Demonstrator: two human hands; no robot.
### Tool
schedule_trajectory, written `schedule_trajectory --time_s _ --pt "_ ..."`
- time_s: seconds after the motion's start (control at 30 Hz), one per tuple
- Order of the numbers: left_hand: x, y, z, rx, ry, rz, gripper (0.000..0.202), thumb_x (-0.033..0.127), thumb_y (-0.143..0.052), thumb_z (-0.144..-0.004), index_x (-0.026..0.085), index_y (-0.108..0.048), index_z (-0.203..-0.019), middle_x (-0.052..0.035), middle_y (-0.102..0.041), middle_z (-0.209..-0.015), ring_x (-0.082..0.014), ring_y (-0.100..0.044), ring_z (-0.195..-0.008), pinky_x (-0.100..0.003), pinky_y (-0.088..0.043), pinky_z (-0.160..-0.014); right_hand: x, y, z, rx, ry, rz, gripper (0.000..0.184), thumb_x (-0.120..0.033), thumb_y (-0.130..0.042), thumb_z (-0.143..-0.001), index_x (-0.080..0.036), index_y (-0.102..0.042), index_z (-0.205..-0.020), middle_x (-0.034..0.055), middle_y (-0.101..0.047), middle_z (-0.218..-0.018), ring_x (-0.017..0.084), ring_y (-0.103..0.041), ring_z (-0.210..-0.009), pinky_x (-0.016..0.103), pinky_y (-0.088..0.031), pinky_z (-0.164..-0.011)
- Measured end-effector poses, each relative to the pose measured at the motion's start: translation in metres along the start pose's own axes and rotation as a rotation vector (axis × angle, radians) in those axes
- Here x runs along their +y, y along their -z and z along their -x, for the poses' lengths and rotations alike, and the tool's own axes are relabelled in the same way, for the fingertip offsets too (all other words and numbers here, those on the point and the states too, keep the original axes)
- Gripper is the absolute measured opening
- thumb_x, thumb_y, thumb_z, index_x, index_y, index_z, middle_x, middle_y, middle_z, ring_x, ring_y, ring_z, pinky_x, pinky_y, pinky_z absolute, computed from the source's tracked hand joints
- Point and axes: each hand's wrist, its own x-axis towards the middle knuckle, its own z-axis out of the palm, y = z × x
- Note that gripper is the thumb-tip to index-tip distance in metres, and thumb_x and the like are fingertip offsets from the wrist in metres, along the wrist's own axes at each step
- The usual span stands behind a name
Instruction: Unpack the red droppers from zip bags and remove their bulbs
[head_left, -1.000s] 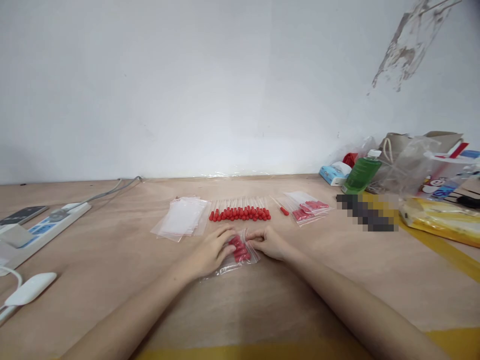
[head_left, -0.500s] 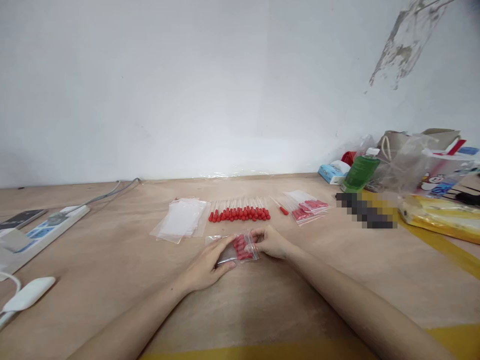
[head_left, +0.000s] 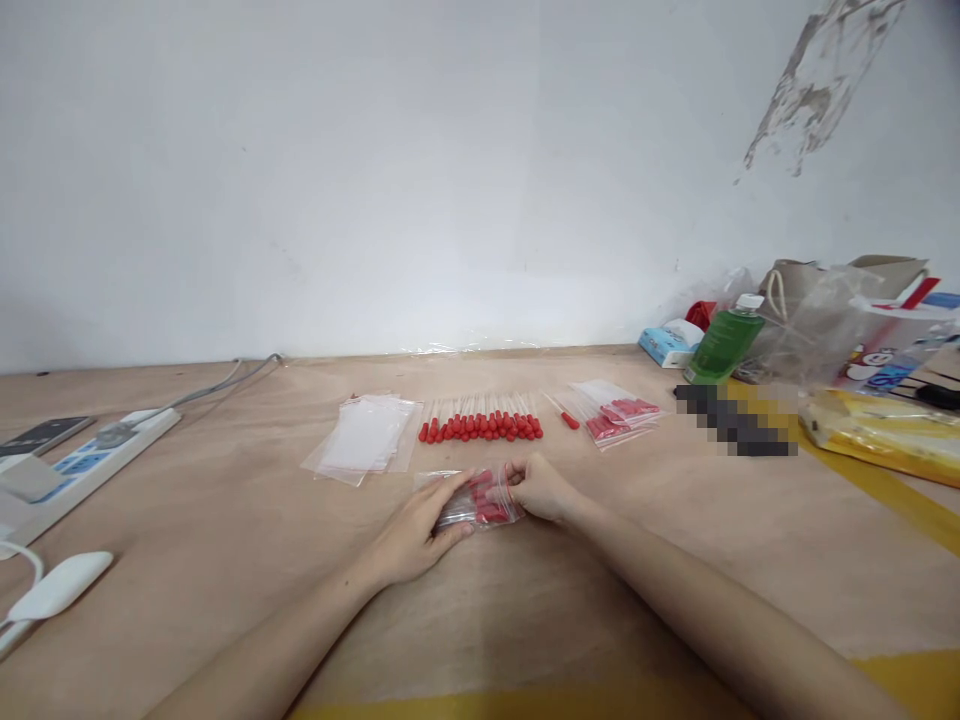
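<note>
A clear zip bag [head_left: 457,508] with several red-bulbed droppers [head_left: 491,512] inside lies on the table between my hands. My left hand [head_left: 418,528] grips the bag's left part, thumb at the near edge and fingers over the far edge. At the bag's right end, by the zip strip, my right hand [head_left: 546,488] is closed with its fingertips at the opening. Whether those fingertips pinch the plastic or a red bulb is hard to tell. Behind the bag lies a row of droppers [head_left: 480,427], red bulbs toward me.
Flat plastic bags [head_left: 364,435] are stacked left of the row. One loose dropper [head_left: 570,421] and filled bags [head_left: 622,415] lie to its right. A power strip [head_left: 90,470] is at far left; a green bottle [head_left: 724,340] and tissue pack [head_left: 670,344] stand back right.
My right fingers have shifted slightly at the bag's right end, and the red bulbs inside are now more covered by them and the plastic. My left hand has stayed on the bag.
</note>
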Motion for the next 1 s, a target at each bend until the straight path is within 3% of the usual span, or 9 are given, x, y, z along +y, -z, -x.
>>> schedule_trajectory --time_s 0.17,0.43,0.6,0.73,0.83,1.0 --pt "-0.001 0.0 0.001 0.008 0.001 -0.001 0.054 0.034 -0.048 -0.085 0.026 -0.026 -0.134 -0.0065 -0.042 -0.133 -0.0211 -0.041 -0.12 -0.04 -0.035 -0.1 0.002 -0.001 -0.001 0.01 0.022 0.058 0.019 -0.014 -0.072 -0.05 -0.014 -0.055 -0.058 -0.005 -0.056 -0.049 0.006 -0.049 -0.046 0.017 -0.037 -0.044" --pt "0.002 0.003 0.001 -0.003 0.019 0.004 0.054 0.035 -0.048 -0.085 0.025 -0.027 -0.135 -0.0067 -0.043 -0.133 -0.0215 -0.042 -0.119 -0.039 -0.036 -0.098 -0.006 0.008 0.003 0.026 -0.011 0.064 0.02 -0.013 -0.071 -0.058 -0.014 -0.055 -0.07 -0.0073 -0.053 -0.049 0.003 -0.046 -0.042 0.014 -0.035 -0.04" --pt "0.006 0.005 0.0 0.011 -0.013 0.004 0.055 0.037 -0.047 -0.086 0.027 -0.026 -0.135 -0.0058 -0.043 -0.133 -0.0216 -0.042 -0.119 -0.04 -0.036 -0.098 -0.014 0.029 0.003 -0.055 -0.127 0.015 0.02 -0.019 -0.073 -0.061 -0.014 -0.057 -0.072 -0.0029 -0.06 -0.06 0.006 -0.056 -0.049 0.018 -0.048 -0.049" --pt "0.007 0.007 -0.001 -0.002 -0.025 -0.008 0.053 0.036 -0.047 -0.086 0.028 -0.028 -0.135 -0.004 -0.041 -0.135 -0.02 -0.039 -0.122 -0.039 -0.035 -0.101 -0.024 0.057 0.003 -0.102 -0.124 -0.003 0.025 -0.02 -0.076 -0.056 -0.013 -0.058 -0.07 -0.0003 -0.064 -0.064 0.007 -0.059 -0.054 0.019 -0.051 -0.056" --pt "0.005 0.007 0.0 -0.013 -0.04 -0.033 0.05 0.036 -0.047 -0.086 0.028 -0.032 -0.133 -0.0039 -0.038 -0.137 -0.0202 -0.036 -0.124 -0.04 -0.033 -0.103 -0.039 0.094 0.012 -0.153 -0.086 0.098 0.029 -0.027 -0.076 -0.057 -0.011 -0.062 -0.077 0.0043 -0.067 -0.071 0.007 -0.059 -0.055 0.017 -0.05 -0.054" --pt "0.0 0.005 0.001 -0.029 -0.037 -0.073 0.046 0.038 -0.044 -0.087 0.026 -0.036 -0.131 -0.0054 -0.036 -0.138 -0.0205 -0.035 -0.125 -0.041 -0.032 -0.103 -0.059 0.159 0.028 0.161 0.036 0.098 0.033 -0.032 -0.077 -0.055 -0.014 -0.062 -0.079 0.0078 -0.068 -0.079 0.012 -0.063 -0.064 0.022 -0.051 -0.059"
